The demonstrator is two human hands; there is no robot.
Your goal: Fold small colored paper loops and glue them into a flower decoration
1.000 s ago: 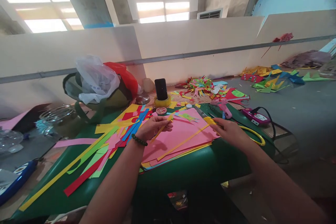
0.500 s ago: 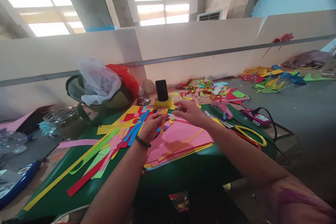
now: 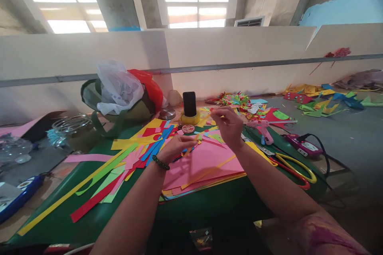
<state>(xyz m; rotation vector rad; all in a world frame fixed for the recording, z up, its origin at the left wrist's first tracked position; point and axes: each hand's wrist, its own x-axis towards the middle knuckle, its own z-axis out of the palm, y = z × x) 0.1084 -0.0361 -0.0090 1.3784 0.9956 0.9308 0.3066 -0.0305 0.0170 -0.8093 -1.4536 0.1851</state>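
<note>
My left hand [image 3: 178, 146], a green bead bracelet at its wrist, pinches a small yellow-orange paper strip [image 3: 191, 148] above a stack of pink paper sheets [image 3: 206, 162]. Higher and to the right is my right hand [image 3: 229, 124], its fingertips drawn together; whatever sits between them is too small to make out. A round tin [image 3: 188, 129] lies just beyond my left hand. Behind it a phone [image 3: 189, 104] stands upright in a roll of yellow tape [image 3: 190, 118]. Long coloured paper strips [image 3: 119, 175] fan out left of the stack.
Right of the stack lie large scissors [image 3: 287, 165] and a pink glue gun [image 3: 262, 129], beside a purple power strip [image 3: 305, 145] with a black cord. A bag [image 3: 143, 105] stuffed with plastic bags stands back left. Cut paper pieces [image 3: 236, 100] are heaped near the wall.
My right hand has risen and its fingers have closed together. My left hand has lowered slightly with the strip, leaving the round tin uncovered. The whole view has shifted a little.
</note>
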